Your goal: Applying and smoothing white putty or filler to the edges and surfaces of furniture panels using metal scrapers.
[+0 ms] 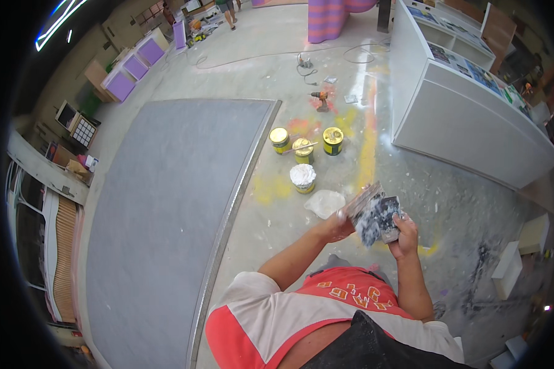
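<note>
Hands: left hand (337, 226) grips one putty blade (364, 198) by its handle; right hand (405, 236) is wrapped round a second, filler-smeared scraper (383, 222), the two blades touching in front of the chest.
Step, as I judge it: wiping filler from one blade onto the other; keep the edges flat together and draw slowly so no lump drops on the floor.
Lid: a white round lid (325, 203) lies on the concrete just beyond the hands.
Open tin: a yellow-walled tin heaped with white filler (303, 177) stands next to it.
Closed tins: three yellow-lidded, dark-labelled tins (333, 140) sit in a row behind, a stick across the middle one.
Panel: a large grey board (166, 209) lies to the left.
Drill: an orange drill (321, 98) lies farther off.
Counter: a white cabinet (461, 117), coloured sheets on top, stands far right.
</note>
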The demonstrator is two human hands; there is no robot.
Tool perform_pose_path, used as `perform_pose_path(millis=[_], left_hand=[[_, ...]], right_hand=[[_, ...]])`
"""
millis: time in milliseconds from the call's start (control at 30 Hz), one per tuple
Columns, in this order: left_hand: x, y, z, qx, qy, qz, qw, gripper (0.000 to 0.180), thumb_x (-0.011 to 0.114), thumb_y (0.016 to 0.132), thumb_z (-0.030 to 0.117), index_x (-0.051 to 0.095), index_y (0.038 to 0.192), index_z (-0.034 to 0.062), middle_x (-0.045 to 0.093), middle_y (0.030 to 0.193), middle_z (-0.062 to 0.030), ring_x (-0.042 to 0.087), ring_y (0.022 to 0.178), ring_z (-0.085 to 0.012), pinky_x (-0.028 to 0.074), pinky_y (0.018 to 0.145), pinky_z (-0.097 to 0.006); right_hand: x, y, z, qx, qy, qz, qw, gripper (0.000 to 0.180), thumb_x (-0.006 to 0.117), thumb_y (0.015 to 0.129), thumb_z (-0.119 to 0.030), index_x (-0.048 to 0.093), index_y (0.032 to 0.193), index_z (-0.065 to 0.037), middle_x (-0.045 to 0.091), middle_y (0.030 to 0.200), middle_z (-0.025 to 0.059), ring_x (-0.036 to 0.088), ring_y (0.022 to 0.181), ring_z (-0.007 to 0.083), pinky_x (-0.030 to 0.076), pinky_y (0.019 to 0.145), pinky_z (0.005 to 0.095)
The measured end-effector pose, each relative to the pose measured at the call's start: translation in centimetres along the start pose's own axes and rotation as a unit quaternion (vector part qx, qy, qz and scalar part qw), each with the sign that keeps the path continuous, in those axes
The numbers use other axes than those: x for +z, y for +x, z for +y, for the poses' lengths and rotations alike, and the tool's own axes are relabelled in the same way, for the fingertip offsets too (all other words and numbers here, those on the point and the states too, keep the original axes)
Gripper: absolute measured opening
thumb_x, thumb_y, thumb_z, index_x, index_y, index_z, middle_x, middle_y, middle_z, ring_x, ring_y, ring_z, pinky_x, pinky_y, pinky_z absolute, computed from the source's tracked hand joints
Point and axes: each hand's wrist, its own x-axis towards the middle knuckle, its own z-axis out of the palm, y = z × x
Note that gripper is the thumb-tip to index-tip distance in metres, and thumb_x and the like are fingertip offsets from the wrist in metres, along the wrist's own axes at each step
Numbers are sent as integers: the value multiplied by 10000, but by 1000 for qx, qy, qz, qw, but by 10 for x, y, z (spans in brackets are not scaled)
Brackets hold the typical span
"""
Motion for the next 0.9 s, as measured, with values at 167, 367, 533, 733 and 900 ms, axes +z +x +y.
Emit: perform_pose_path(millis=[167, 367, 533, 733, 900], left_hand=[[5, 9, -16, 113, 168, -1, 979, 1182, 704, 564, 540, -79, 1364, 161, 155, 1380, -65, 267, 1232, -205, 221, 1013, -365], [23, 7, 5, 80, -146, 112, 980, 805, 555, 710, 360, 152, 1347, 77, 384, 1242, -131, 433, 1109, -261, 334, 954, -388], [29, 3, 17, 10, -195, 53, 979, 677, 496, 745, 311, 230, 1331, 101, 432, 1203, -98, 459, 1077, -230, 361, 924, -363], [35, 6, 15, 17, -125, 53, 991, 698, 506, 739, 279, 199, 1338, 97, 378, 1253, -98, 415, 1122, -219, 319, 958, -364], [27, 12, 9, 40, -84, 36, 995, 672, 496, 741, 224, 207, 1331, 83, 319, 1305, -96, 374, 1160, -231, 293, 976, -368]], right_hand=[[-2, 4, 7, 85, 32, 19, 996, 194, 488, 800, -33, 503, 987, 15, 591, 874, 101, 596, 770, 176, 481, 710, 309], [-17, 12, 2, 60, -164, -40, 984, 225, 523, 791, -25, 530, 1008, 38, 609, 879, 92, 599, 756, 167, 476, 656, 254], [11, 6, -35, -85, -598, -17, 797, 304, 634, 671, -129, 605, 943, 4, 627, 862, 122, 609, 746, 165, 464, 693, 284], [25, 6, -37, -352, -709, -31, 610, 268, 703, 587, -252, 587, 714, -46, 580, 683, 118, 552, 647, 300, 413, 577, 382], [31, 5, -34, -395, -684, -86, 607, 296, 726, 552, -250, 553, 671, -42, 560, 652, 122, 539, 616, 314, 405, 548, 385]])
